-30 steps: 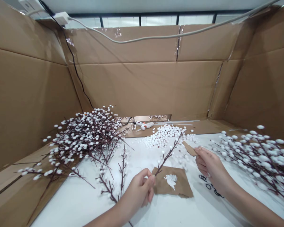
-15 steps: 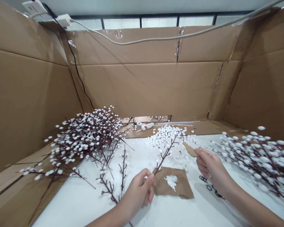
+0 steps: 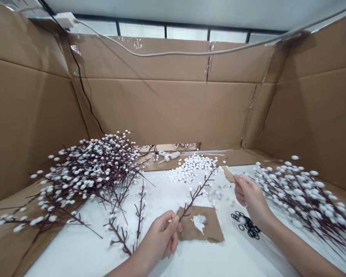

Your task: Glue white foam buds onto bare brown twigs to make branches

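My left hand (image 3: 164,232) pinches the lower stem of a brown artificial twig (image 3: 196,195), which slants up and to the right. Between the fingers of my right hand (image 3: 249,192) is a small torn strip of cardboard (image 3: 228,175), its free end close to the twig's tip. Below the twig lies a square cardboard piece (image 3: 215,227) bearing a smear of white glue-like paste (image 3: 199,222). Behind the twig spreads a heap of white foam berries (image 3: 192,167). Two more brown twigs (image 3: 140,209) lie left of my left hand.
Berry-covered branches are piled at left (image 3: 95,165) and another bunch (image 3: 302,188) lies at right. Black rubber rings (image 3: 248,225) sit near my right forearm. A glue gun (image 3: 168,155) and clear sticks (image 3: 207,152) lie at the back, before cardboard walls (image 3: 161,107).
The view has shifted slightly, moving most things left in the picture. My right hand still holds the cardboard strip near the twig's tip, and more of the black rings shows.
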Tool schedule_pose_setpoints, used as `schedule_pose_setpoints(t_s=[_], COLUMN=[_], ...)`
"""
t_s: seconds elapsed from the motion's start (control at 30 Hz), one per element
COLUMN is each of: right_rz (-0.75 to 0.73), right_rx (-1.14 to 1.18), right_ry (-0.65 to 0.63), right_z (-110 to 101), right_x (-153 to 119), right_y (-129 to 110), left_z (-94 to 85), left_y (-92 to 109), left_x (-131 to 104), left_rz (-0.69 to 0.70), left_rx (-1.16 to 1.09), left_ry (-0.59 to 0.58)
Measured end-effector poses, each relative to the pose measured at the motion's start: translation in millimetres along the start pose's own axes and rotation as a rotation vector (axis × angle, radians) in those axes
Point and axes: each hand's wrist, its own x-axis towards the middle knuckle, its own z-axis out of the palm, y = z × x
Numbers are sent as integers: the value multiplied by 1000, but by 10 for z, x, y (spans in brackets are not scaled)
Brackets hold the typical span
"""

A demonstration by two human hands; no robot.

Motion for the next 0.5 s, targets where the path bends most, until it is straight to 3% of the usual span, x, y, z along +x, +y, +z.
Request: schedule_pose_setpoints(t_s=[0.3, 0.5], right_rz=[-71, -204], right_rx=[-54, -140], right_ry=[38, 23], right_z=[-58, -106], right_x=[57, 70], right_y=[-14, 6], left_z=[7, 2], left_y=[7, -10], left_x=[-4, -4], left_rz=[-18, -11], left_rx=[63, 49], left_ry=[-7, -14])
